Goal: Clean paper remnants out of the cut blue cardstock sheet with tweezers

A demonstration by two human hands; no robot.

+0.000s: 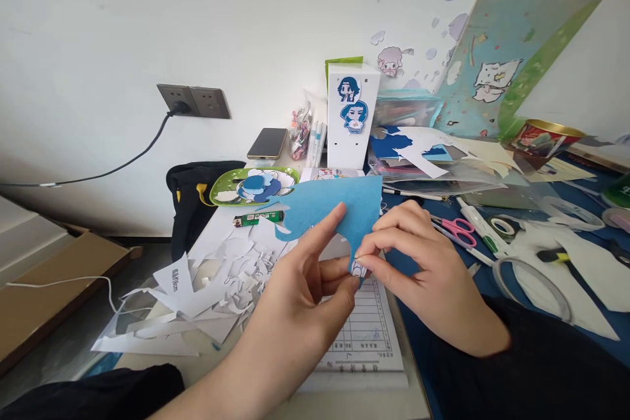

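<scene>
Well, paper (329, 200): blue, held up over the form (374, 341).
Its tail (354, 244): pinched in the fingers of my left hand (310, 289) and right hand (428, 269); an uneven tug could rip this narrow strip.
My left hand: from below, index straight against the paper.
My right hand: from the side, wrist arched, thumb meeting forefinger.

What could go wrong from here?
1. Tearing: the blue sheet narrows to a strip where the left hand and right hand pinch it; a sharp tug might rip it.
2. Mess: loose paper scraps lie spread out on the left hand's side and could get swept about.
</scene>
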